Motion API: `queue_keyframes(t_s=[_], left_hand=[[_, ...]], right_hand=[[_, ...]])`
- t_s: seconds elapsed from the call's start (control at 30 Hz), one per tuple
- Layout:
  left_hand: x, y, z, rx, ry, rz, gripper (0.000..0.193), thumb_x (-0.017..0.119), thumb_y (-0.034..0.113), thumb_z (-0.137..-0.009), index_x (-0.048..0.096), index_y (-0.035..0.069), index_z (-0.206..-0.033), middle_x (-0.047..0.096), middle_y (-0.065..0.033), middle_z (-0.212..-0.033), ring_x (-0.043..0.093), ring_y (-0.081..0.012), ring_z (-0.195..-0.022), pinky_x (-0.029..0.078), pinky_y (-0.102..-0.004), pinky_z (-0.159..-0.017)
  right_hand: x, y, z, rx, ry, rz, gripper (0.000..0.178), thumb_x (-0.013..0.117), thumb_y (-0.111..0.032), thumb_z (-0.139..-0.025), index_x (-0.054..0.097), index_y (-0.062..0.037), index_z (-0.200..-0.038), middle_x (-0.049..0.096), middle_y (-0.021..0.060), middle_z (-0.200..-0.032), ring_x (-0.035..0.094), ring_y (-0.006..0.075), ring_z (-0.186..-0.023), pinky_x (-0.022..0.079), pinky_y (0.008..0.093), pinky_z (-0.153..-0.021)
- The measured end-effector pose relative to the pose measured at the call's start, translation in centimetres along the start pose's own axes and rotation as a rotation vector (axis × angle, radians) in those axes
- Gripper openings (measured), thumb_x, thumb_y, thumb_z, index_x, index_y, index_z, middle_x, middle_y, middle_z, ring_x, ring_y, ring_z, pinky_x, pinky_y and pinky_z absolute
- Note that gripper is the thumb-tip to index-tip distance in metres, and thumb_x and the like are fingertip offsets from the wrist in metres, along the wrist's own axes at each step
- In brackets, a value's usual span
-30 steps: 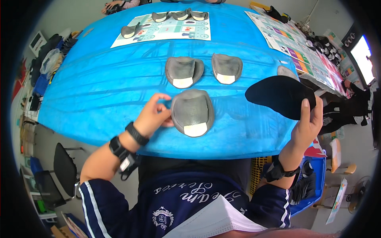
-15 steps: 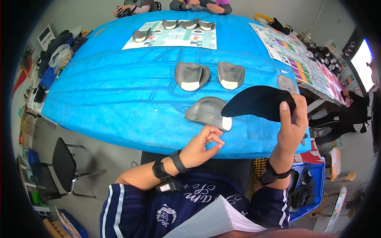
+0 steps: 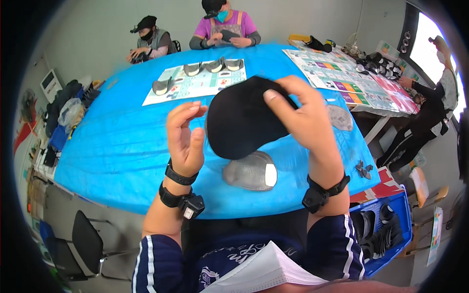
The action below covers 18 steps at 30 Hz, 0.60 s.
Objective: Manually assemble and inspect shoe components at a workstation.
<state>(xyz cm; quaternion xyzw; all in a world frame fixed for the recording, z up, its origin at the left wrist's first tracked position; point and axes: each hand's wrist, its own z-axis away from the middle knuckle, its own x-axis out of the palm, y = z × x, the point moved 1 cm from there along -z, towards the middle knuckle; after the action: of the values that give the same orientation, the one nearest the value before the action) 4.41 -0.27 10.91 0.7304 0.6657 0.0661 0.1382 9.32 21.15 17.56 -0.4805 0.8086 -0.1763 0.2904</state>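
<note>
Above blue table (image 3: 122, 146), right hand (image 3: 303, 122) grips black piece (image 3: 242, 122); left hand (image 3: 185, 136) open beside.

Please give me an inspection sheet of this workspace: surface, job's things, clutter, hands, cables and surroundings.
Surface: blue table, covered with a blue sheet.
Job's things: black oval piece held up above the table; grey shaped piece lying under it.
Clutter: printed sheet with more grey pieces; colourful charts at the right.
Hands: right hand grips the black oval piece; left hand is open beside it, whether touching is unclear.
Cables: nothing seen.
Surroundings: other people seated at the far side; black chair; blue crate.
</note>
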Motion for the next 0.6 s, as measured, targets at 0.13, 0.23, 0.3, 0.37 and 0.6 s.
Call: queue_keyframes(t_s=[0.13,0.23,0.3,0.37,0.6], left_hand=[[-1.1,-2.0,0.5,-0.185,-0.001,0.099,0.028,0.044,0.012,-0.091,0.048,-0.001,-0.115,0.048,-0.014,-0.12,0.055,-0.0239,-0.102,0.041,-0.0373,-0.093],[-1.7,-1.3,0.4,-0.01,-0.16,-0.12,0.035,0.048,-0.005,-0.08,0.055,0.006,-0.112,0.051,-0.015,-0.117,0.057,-0.0264,-0.101,0.045,-0.0376,-0.088],[-2.0,0.3,-0.3,0.204,-0.41,-0.349,0.036,0.06,-0.003,-0.068,0.067,0.015,-0.099,0.055,-0.0115,-0.116,0.057,-0.0281,-0.1,0.048,-0.0363,-0.082],[-2.2,2.2,-1.4,0.277,-0.499,-0.371,0.034,0.063,0.001,-0.067,0.068,0.017,-0.097,0.056,-0.0078,-0.116,0.056,-0.0259,-0.102,0.047,-0.0356,-0.084],[-2.4,8.3,-2.3,0.407,-0.935,-0.757,0.019,0.07,0.017,-0.064,0.07,0.024,-0.082,0.06,0.0097,-0.114,0.048,-0.0175,-0.116,0.035,-0.0389,-0.1]], right_hand=[[1.9,1.4,-0.6,-0.209,-0.307,0.166,0.017,0.059,-0.016,-0.075,0.059,-0.0015,-0.084,0.057,0.0135,-0.082,0.053,0.0312,-0.082,0.042,0.039,-0.074],[2.1,1.7,-0.1,-0.276,-0.468,0.22,0.017,0.059,-0.018,-0.075,0.06,-0.0036,-0.085,0.057,0.0125,-0.083,0.053,0.0303,-0.084,0.041,0.0393,-0.077],[1.9,1.5,0.1,-0.294,-0.613,0.147,0.014,0.06,-0.012,-0.076,0.059,-0.0032,-0.087,0.057,0.0097,-0.081,0.052,0.0283,-0.085,0.04,0.0357,-0.078],[1.8,1.5,0.0,-0.294,-0.671,0.082,0.014,0.06,-0.012,-0.076,0.06,-0.0032,-0.087,0.057,0.0095,-0.082,0.052,0.0283,-0.085,0.04,0.0355,-0.079],[3.3,1.4,0.3,-0.332,-0.81,-0.116,0.018,0.059,-0.017,-0.079,0.059,-0.0006,-0.088,0.059,0.0134,-0.08,0.053,0.0311,-0.082,0.043,0.0385,-0.076]])
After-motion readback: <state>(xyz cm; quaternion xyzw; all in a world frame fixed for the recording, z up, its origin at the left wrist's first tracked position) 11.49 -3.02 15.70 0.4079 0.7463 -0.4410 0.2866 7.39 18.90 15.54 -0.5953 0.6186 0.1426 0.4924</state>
